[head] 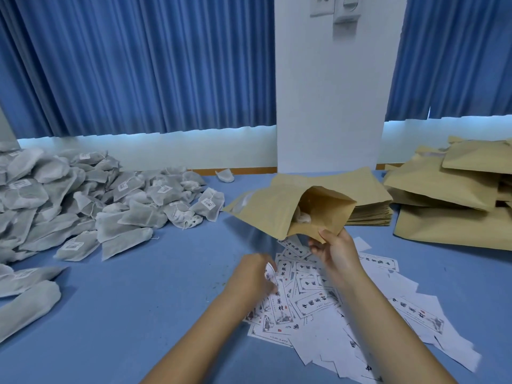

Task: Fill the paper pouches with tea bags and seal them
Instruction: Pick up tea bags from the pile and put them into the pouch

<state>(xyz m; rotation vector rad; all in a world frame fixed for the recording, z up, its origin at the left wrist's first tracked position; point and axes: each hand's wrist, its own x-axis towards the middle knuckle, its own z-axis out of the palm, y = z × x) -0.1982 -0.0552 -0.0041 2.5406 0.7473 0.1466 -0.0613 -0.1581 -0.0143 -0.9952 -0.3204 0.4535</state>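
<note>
Open pouch held over the table

The right hand [336,253] pinched the mouth rim of a paper pouch [274,209] above the blue table [138,300], with a tea bag [303,217] inside (white, deep in); the left hand [253,277], fingers curled, pinched a printed label [271,273].

Matt brown paper pouch [273,207] in the right grip [335,252]; left of it, gauzy white cloth tea bags [83,206]; below, white paper slips [313,303]; smooth blue bench [138,289].

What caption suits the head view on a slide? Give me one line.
Right hand holds an open paper pouch with tea bags inside while the left hand touches the printed slips.
</note>
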